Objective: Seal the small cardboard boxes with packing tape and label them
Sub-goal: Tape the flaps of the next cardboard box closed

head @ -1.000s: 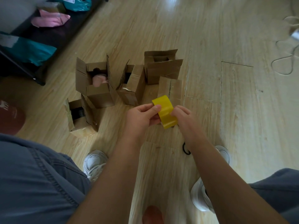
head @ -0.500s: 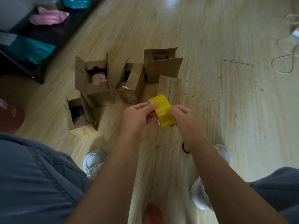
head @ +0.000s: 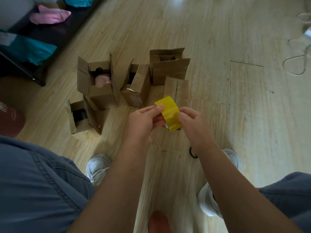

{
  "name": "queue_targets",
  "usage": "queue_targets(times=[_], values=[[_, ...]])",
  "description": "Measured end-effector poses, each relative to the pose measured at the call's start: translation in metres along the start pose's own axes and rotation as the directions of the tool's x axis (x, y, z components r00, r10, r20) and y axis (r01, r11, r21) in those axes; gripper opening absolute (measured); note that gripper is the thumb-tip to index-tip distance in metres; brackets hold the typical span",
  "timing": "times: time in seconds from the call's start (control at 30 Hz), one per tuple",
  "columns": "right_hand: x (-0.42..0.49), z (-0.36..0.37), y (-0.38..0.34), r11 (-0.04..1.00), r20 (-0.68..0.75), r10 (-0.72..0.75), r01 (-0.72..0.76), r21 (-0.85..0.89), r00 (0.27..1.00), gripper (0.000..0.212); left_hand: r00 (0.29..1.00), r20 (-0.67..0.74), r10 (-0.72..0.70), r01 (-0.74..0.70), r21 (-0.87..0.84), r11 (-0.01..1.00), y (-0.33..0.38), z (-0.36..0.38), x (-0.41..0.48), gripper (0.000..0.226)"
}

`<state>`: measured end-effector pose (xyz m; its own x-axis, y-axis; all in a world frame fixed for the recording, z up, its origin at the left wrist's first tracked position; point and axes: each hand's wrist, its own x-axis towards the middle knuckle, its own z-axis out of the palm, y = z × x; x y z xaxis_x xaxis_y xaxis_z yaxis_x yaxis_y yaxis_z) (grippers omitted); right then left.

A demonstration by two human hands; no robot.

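A yellow tape roll (head: 170, 113) is held before five small cardboard boxes (head: 101, 95) (most open-flapped), clustered upright.

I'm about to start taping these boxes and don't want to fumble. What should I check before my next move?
1. Grip on the tape roll: ok, left hand and right hand both hold it.
2. Tape end peeled free: cannot tell.
3. One box ready: ok, the closed box beyond the roll has its flaps shut.
4. Other boxes shut: not ok, the box with the pink item has flaps up.
5. Supply of labels: cannot tell, none in view.
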<state>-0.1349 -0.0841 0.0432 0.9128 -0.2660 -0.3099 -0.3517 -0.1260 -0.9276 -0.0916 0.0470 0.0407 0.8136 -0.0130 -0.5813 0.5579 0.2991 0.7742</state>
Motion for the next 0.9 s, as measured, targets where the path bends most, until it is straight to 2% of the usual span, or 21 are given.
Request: queue_targets(times=[0.13,0.27,0.4,0.53,0.7,0.9], values=[[0.0013,-0.0006,-0.0019,0.998,0.006,0.043,-0.043,0.044,0.999,0.02,1.0,-0.002,0.02,-0.02,0.032,0.999,0.0001,0.0004,-0.0001,0.023],[0.002,-0.0009,-0.002,0.999,-0.034,0.026,-0.025,0.029,0.999,0.02,1.0,0.007,0.011,-0.012,0.039,0.999,-0.0011,0.0013,-0.003,0.022],[0.0015,-0.0001,0.0,1.0,-0.023,0.005,-0.005,0.008,1.0,0.02,1.0,0.012,-0.012,0.012,0.001,1.0,0.0001,0.0004,-0.0031,0.022],[-0.0003,-0.0007,0.0004,0.999,0.0,-0.044,0.044,0.003,0.999,0.029,0.999,0.006,-0.043,0.043,-0.037,0.998,0.0027,0.0004,-0.0024,0.012],[0.0023,-0.004,-0.0019,0.999,0.059,0.029,-0.031,0.029,0.998,0.021,0.994,0.005,-0.107,0.107,-0.139,0.985,0.0049,-0.0026,0.0015,0.009],[0.0018,-0.0019,-0.0003,0.998,0.004,0.047,-0.048,0.047,0.999,0.023,1.0,0.008,-0.005,0.006,-0.023,1.0,0.0001,0.0035,-0.0018,0.02]])
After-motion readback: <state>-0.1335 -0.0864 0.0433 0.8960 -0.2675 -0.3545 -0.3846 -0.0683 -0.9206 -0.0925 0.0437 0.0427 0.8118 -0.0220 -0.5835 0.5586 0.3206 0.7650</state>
